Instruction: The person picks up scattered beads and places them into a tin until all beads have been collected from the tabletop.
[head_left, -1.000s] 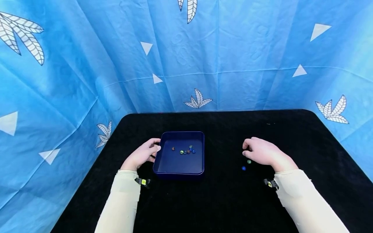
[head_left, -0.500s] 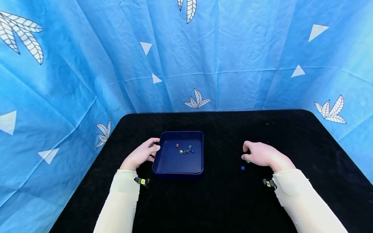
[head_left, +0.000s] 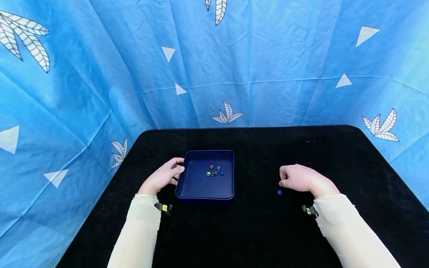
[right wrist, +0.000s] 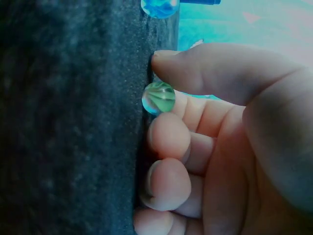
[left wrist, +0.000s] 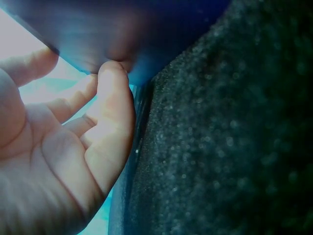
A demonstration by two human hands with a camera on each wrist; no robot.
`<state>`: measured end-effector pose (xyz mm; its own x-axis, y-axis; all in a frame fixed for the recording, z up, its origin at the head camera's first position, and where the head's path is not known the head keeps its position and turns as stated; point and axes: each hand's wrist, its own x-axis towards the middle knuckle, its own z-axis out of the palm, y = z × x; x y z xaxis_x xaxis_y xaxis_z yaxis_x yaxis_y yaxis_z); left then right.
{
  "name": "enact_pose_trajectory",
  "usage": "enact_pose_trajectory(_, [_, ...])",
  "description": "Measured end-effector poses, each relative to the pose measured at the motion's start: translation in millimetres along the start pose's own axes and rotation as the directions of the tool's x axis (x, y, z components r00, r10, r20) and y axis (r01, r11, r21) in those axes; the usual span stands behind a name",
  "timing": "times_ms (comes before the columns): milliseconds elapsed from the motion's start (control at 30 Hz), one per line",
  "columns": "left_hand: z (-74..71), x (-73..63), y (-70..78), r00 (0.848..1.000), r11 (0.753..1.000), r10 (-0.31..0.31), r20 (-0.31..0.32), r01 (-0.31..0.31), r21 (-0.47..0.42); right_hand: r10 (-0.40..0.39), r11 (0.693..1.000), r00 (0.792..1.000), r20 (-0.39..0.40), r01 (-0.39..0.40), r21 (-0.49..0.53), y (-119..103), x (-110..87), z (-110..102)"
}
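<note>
My left hand [head_left: 162, 178] is at the left side of a dark blue square tray [head_left: 204, 191], its bent fingertips [left wrist: 113, 73] touching the outer wall and the thumb at the rim. Several glass marbles [head_left: 216, 173] lie inside the tray, including a brown one [head_left: 211, 166] behind the cluster. To the right, my right hand [head_left: 298, 178] is low over the black cloth, fingers curled round a clear green-swirled marble [right wrist: 159, 99] at the thumb and fingertips. The head view hides that marble beneath the hand. A blue marble [head_left: 279, 192] lies on the cloth just in front of this hand.
Black cloth [head_left: 254, 230] covers the tabletop, with its rounded back corners in view. Behind and to the left hangs a blue patterned curtain [head_left: 268, 56]. A small strapped device sits at each wrist [head_left: 164, 208].
My right hand has lowered slightly and its fingers have closed in round the green marble, which was visible before. Inside the tray the brown marble has rolled right. The left hand stays put.
</note>
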<state>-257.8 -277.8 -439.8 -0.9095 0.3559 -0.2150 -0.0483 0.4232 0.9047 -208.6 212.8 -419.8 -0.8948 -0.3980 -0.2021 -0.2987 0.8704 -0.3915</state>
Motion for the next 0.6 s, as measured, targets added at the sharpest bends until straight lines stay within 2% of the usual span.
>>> enact_pose_trajectory(167, [0.9,-1.3,2.7,1.000,1.000,-0.008,-0.003,0.008,-0.001,-0.005,1.000,1.000,-0.005,0.005,-0.010,0.3,0.5,0.7])
enact_pose_trajectory(400, [1.1,-2.1,4.0,1.000,1.000,0.012,0.003,-0.012,-0.016,-0.031,0.999,0.999,-0.026,0.031,-0.008,1.5,0.8,2.7])
enact_pose_trajectory(600, [0.8,-1.2,1.5,1.000,1.000,-0.007,-0.014,0.008,0.016,-0.038,0.999,0.999,-0.026,0.038,-0.004,2.4,0.8,2.9])
